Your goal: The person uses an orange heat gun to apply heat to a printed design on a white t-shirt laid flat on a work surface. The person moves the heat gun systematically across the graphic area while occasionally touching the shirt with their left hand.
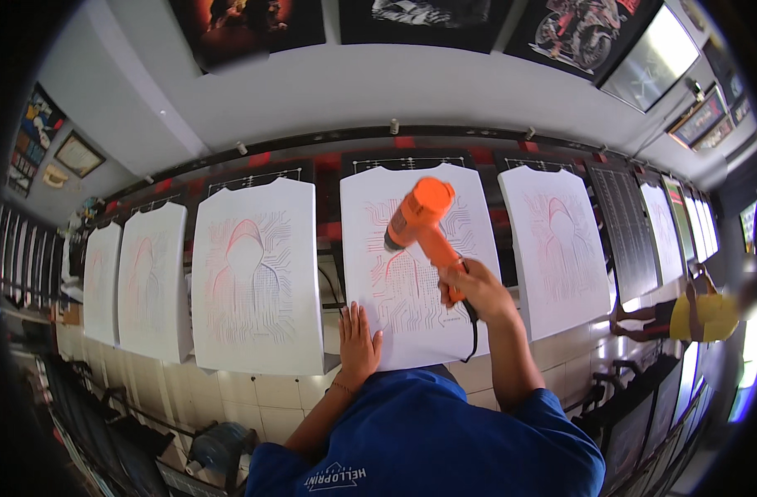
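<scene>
White printed shirts (pixel 258 273) stretched on boards line a long bench. Dark posters (pixel 246 25) hang on the grey wall (pixel 354 83) above. White tiles (pixel 238 389) cover the floor.

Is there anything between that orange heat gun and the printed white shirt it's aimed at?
Nothing visible. The right hand holds the orange heat gun above the white shirt, nozzle toward the red-and-black print, with only open air between. The left hand lies flat on the shirt's lower left edge, away from the nozzle.
</scene>
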A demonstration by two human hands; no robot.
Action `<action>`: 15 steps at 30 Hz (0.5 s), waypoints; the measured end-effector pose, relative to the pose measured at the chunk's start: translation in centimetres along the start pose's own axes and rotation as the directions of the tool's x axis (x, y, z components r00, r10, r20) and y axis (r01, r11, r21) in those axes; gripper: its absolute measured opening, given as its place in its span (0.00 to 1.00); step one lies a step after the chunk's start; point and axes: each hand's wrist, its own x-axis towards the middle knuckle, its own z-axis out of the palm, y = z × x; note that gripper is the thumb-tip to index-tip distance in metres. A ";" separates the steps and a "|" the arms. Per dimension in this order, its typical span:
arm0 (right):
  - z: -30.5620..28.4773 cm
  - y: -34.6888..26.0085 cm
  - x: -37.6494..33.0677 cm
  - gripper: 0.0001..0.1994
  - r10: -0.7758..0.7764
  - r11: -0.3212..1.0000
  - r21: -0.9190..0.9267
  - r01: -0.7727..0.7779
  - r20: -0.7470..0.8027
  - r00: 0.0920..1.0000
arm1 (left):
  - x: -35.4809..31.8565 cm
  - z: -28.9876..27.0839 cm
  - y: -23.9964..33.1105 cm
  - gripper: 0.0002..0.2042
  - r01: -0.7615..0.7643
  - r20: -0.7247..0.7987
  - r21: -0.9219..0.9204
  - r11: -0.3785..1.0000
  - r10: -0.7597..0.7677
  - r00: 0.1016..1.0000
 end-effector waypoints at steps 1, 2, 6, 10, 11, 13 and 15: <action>-0.3 -0.9 1.6 0.16 -0.011 0.999 -0.033 0.012 0.025 1.000 | 0.4 0.2 -0.2 0.34 0.008 -0.021 0.011 1.000 -0.008 1.000; -0.4 -1.7 3.3 0.17 -0.023 0.998 -0.064 0.026 0.047 0.999 | 0.8 0.0 -0.5 0.34 0.041 -0.033 0.016 0.999 -0.041 0.999; 0.3 -3.9 10.3 0.17 -0.024 0.994 -0.108 0.030 0.055 0.998 | 2.6 -0.7 -2.9 0.35 0.136 -0.086 0.087 0.987 -0.128 0.988; 1.7 -4.2 15.0 0.17 0.023 0.978 -0.206 -0.015 0.033 0.999 | 4.7 -0.8 -7.0 0.34 0.194 -0.125 0.141 0.971 -0.177 0.976; 1.6 -4.1 15.8 0.16 0.021 0.977 -0.214 -0.011 0.043 0.999 | 5.4 -1.2 -7.7 0.33 0.172 -0.133 0.176 0.969 -0.150 0.980; 1.4 -3.6 16.7 0.15 0.033 0.978 -0.207 -0.018 0.069 0.997 | 6.5 -1.5 -8.7 0.33 0.143 -0.087 0.200 0.969 -0.128 0.988; 2.0 -3.8 16.8 0.15 0.063 0.965 -0.259 -0.044 0.067 0.996 | 7.6 -1.7 -9.7 0.33 0.120 -0.057 0.270 0.955 -0.109 0.992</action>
